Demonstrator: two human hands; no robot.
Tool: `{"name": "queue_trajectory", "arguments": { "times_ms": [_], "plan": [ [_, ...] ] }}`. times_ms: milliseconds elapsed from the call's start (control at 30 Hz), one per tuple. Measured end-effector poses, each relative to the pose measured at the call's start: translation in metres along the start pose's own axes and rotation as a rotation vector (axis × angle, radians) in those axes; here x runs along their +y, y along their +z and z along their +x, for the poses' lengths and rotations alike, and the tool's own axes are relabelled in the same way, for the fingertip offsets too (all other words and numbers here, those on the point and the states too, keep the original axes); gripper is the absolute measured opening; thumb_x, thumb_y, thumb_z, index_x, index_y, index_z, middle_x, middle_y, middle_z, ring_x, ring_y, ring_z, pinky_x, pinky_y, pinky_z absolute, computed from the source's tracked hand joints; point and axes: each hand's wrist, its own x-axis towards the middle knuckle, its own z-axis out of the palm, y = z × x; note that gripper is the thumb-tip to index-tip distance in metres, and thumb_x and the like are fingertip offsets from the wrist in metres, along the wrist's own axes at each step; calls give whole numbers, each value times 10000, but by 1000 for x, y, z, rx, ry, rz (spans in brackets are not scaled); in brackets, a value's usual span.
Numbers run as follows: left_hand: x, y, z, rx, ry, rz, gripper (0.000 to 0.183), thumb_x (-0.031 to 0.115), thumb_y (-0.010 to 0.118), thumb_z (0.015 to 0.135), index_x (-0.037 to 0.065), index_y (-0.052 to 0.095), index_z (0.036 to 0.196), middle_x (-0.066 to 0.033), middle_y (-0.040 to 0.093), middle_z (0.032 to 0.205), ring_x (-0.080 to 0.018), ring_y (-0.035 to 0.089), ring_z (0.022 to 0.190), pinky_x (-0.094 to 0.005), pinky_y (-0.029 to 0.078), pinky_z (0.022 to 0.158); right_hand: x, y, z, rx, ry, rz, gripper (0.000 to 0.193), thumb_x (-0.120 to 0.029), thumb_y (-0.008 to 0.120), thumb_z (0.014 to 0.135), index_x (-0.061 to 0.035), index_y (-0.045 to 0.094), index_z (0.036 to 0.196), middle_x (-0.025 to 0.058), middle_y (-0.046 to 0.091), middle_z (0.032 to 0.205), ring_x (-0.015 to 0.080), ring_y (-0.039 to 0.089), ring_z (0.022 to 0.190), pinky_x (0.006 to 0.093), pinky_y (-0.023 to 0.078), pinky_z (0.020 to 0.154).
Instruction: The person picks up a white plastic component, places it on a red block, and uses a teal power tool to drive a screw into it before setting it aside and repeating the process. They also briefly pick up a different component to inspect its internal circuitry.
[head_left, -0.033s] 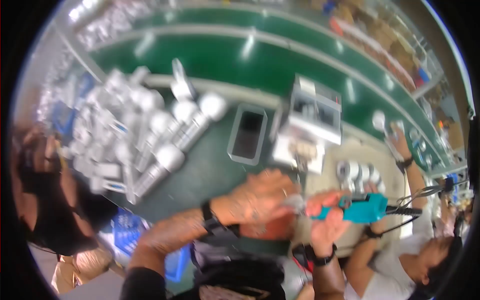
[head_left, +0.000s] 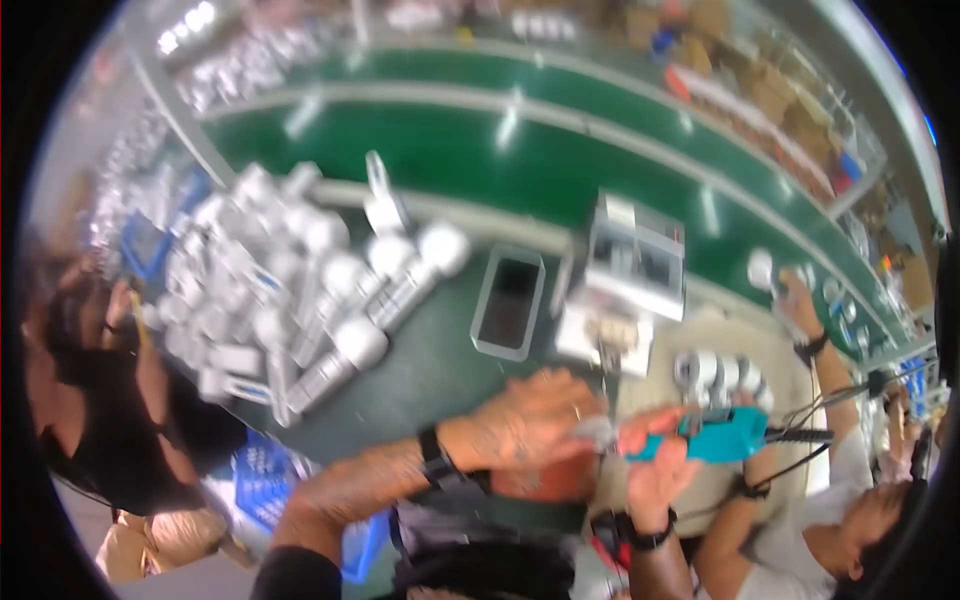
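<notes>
My right hand is wrapped round a teal electric screwdriver, which lies nearly level with its tip toward the left. A cable runs from its right end. My left hand is closed at that tip, on a small pale, partly see-through piece; most of it is hidden by the fingers, and its kind cannot be made out. The two hands almost meet over the near edge of the dark green table. Blur hides whether the tip touches the piece.
White wand-shaped devices lie heaped at the left. A clear tray with a dark inset and a grey-white box stand beyond my hands. Several white cylinders lie at the right. A co-worker's hand reaches toward the green belt.
The whole scene sits slightly lower in the picture, as the head view has shifted. Both hands keep the same hold, with the screwdriver tip still at the left fingers.
</notes>
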Motion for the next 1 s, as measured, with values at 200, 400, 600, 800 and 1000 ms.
{"name": "queue_trajectory", "arguments": {
  "times_ms": [200, 400, 600, 800, 1000],
  "plan": [
    [22, -7, -24, 140, 262, 224, 349, 223, 692, 848, 91, 579, 1151, -68, 547, 970, -239, 567, 900, -361, 483, 807, -31, 13, -21, 149, -112, 115, 590, -566, 634, 905, -13, 491, 1048, 79, 554, 677, 199, 558, 587, 322, 488, 549],
    [41, -48, -63, 156, -99, 113, 329, 236, 680, 892, 69, 571, 1153, -94, 584, 966, -255, 616, 936, -343, 502, 832, -63, -6, -51, 188, -311, 90, 668, -666, 484, 929, -19, 566, 1075, 73, 485, 669, 200, 477, 603, 346, 417, 578],
    [-20, -137, -154, 1179, -673, -171, 401, 73, 609, 870, 31, 575, 1268, -216, 596, 1203, -338, 587, 1100, -421, 459, 930, -61, -61, -79, -18, 116, -190, 476, -431, 511, 941, 42, 551, 983, 163, 567, 815, 289, 552, 821, 408, 478, 755],
    [-95, -239, -221, 1203, -858, 169, 422, -156, 550, 849, -32, 592, 1250, -126, 584, 1153, -234, 627, 1037, -339, 590, 840, -21, -62, -96, 459, 94, -509, 451, -388, 670, 887, 52, 572, 914, 174, 619, 816, 303, 614, 704, 385, 538, 660],
    [-105, -235, -183, 1220, -779, 929, 443, 162, 646, 904, 18, 582, 1318, -214, 366, 1493, -337, 490, 1266, -408, 431, 1026, -53, -27, -71, 82, -58, -100, 376, -324, 577, 977, 44, 566, 906, 128, 583, 756, 229, 562, 631, 331, 489, 592]
  ]
}}
